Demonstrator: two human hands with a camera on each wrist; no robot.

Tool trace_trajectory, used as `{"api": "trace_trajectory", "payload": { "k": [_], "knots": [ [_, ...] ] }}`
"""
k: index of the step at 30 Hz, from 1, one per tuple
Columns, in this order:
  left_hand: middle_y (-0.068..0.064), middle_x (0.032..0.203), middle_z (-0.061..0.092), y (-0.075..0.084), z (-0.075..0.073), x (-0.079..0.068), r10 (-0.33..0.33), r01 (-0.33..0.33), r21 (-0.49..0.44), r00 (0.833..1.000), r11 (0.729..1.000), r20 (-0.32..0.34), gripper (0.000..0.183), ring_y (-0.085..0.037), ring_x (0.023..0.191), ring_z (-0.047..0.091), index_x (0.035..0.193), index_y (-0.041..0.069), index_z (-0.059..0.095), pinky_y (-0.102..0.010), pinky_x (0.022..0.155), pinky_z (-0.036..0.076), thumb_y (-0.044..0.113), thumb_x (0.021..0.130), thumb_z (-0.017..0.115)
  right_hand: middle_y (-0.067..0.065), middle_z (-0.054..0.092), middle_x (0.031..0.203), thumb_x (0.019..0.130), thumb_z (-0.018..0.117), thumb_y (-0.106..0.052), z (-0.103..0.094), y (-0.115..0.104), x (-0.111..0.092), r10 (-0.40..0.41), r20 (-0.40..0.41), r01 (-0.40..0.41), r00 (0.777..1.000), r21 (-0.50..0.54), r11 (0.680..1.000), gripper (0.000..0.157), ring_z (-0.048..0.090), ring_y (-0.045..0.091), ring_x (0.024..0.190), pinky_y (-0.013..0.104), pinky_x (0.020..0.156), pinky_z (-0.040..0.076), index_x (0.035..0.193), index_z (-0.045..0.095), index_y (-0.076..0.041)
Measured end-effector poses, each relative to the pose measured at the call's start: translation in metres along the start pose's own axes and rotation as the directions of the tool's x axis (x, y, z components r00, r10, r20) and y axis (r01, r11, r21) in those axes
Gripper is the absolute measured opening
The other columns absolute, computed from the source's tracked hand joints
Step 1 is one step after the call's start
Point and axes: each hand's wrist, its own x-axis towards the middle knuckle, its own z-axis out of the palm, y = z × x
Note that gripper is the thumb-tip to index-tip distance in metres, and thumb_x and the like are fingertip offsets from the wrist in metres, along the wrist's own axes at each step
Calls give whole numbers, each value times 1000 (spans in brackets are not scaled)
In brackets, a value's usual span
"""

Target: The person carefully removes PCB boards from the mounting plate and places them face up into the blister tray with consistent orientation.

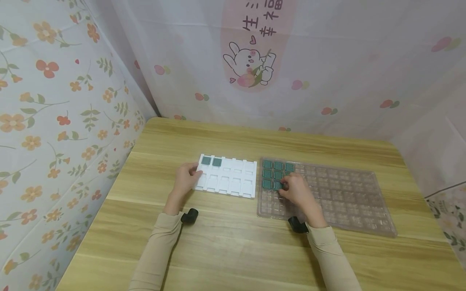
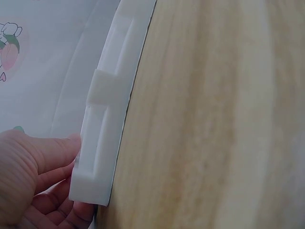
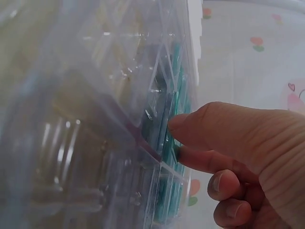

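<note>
My left hand (image 1: 185, 178) holds the left end of a white compartment tray (image 1: 226, 184), thumb at the tray's side wall in the left wrist view. Two small green circuit boards lie in this tray's back-left pockets, one of them the board (image 1: 217, 162). Over the clear plastic tray (image 1: 342, 198), my right hand (image 1: 297, 189) pinches a green circuit board (image 3: 175, 129) between thumb and index finger, at the front row of boards. Its other fingers are loosely curled. Several more boards (image 1: 267, 164) fill the left pockets of the clear tray, partly hidden by that hand.
Both trays lie side by side on a wood-grain table (image 1: 233, 250), the white one left of the clear one. Black wrist devices (image 1: 190, 216) sit at both cuffs. A printed curtain (image 1: 189, 60) hangs behind the table, and a floral one (image 1: 54, 133) along its left.
</note>
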Motion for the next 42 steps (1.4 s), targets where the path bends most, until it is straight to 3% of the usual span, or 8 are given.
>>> {"api": "trace_trajectory", "payload": {
  "k": [29,42],
  "knots": [
    [-28,97,62,-2,0,-1,20,-21,-11,1000,1000,-14,31,-30,77,53,110,-15,61,-34,68,43,-1,83,65,9,58,79,73,78,-8,-4,2,6,11,87,-7,996,-46,999,21,55,22,68,38,63,47,89,70,4],
    [-29,102,61,-3,0,1,9,-9,-12,1000,1000,0,33,-30,79,54,112,-15,60,-34,69,43,0,82,66,10,60,79,73,78,-8,-3,2,8,-10,62,13,998,-44,999,20,56,25,71,40,63,48,88,71,4]
  ]
}}
